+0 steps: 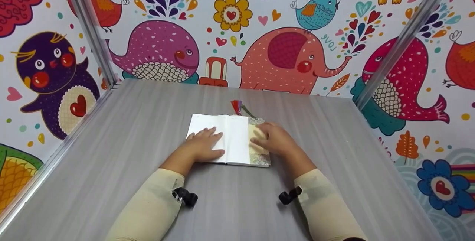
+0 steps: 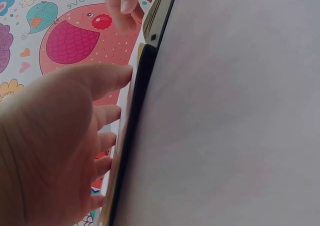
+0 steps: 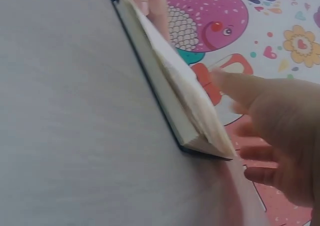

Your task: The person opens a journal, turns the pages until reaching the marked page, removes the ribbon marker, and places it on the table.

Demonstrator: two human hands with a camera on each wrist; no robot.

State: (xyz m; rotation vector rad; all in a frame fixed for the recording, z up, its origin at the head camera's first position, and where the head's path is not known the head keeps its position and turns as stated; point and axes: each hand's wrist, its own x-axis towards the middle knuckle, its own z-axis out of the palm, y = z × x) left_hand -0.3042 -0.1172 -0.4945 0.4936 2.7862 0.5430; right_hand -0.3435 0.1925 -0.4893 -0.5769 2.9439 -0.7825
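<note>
An opened notebook (image 1: pixel 237 140) lies on the table, with blank white pages and a floral, yellowish strip (image 1: pixel 256 155) along its right side. My left hand (image 1: pixel 203 146) rests with fingers spread on the left page. In the left wrist view, the left hand's (image 2: pixel 55 141) thumb and fingertips touch the paper beside the dark cover edge. Over the patterned strip hovers my right hand (image 1: pixel 276 139), its fingers slightly bent. The right wrist view shows the right hand (image 3: pixel 280 131) just apart from the notebook's (image 3: pixel 175 96) raised page edge, with nothing between thumb and fingers.
A red and purple tassel (image 1: pixel 236 106) and a green strip (image 1: pixel 248 111) stick out past the notebook's top edge. The grey table (image 1: pixel 148 122) has a wall printed with cartoon animals (image 1: pixel 282 59) behind it. Metal posts (image 1: pixel 89 29) stand at the back corners.
</note>
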